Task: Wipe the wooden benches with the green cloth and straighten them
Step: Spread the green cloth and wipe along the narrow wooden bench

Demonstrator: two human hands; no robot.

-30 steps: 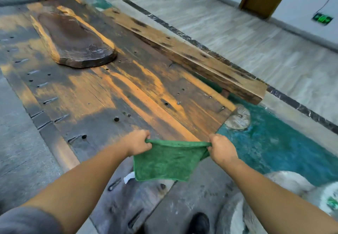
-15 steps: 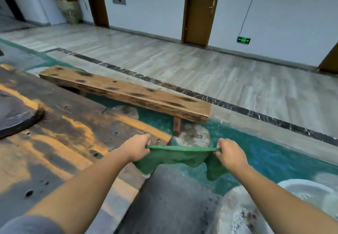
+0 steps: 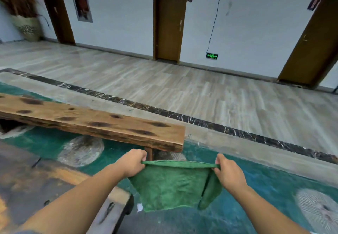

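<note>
Low in the centre of the frame, the green cloth (image 3: 170, 184) hangs in the air, stretched by its top edge between the two hands. The left hand (image 3: 132, 162) pinches the top left corner with curled fingers; the right hand (image 3: 229, 172) grips the top right corner the same way, and a fold of cloth hangs down below that hand. A small white tag (image 3: 140, 207) shows at the cloth's lower left corner. The cloth touches no surface.

Just above the hands, the wooden bench (image 3: 91, 122) runs from the left edge of the frame to the centre, its light plank marked with dark blotches. One leg (image 3: 149, 153) shows under its near end, right behind the cloth's top edge. The bench stands on a teal floor (image 3: 256, 188) with a round pale stone inlay (image 3: 80, 150) beneath it.

In the lower left corner lies the end of a dark, worn wooden counter (image 3: 36, 179). A dark marble strip (image 3: 201, 122) crosses the middle of the frame, with pale floor tiles behind it. On the far wall are a brown door (image 3: 169, 19) at top centre and a lit green exit sign (image 3: 211, 56) near the floor. A woven basket (image 3: 27, 27) with dried stalks stands at upper left.
</note>
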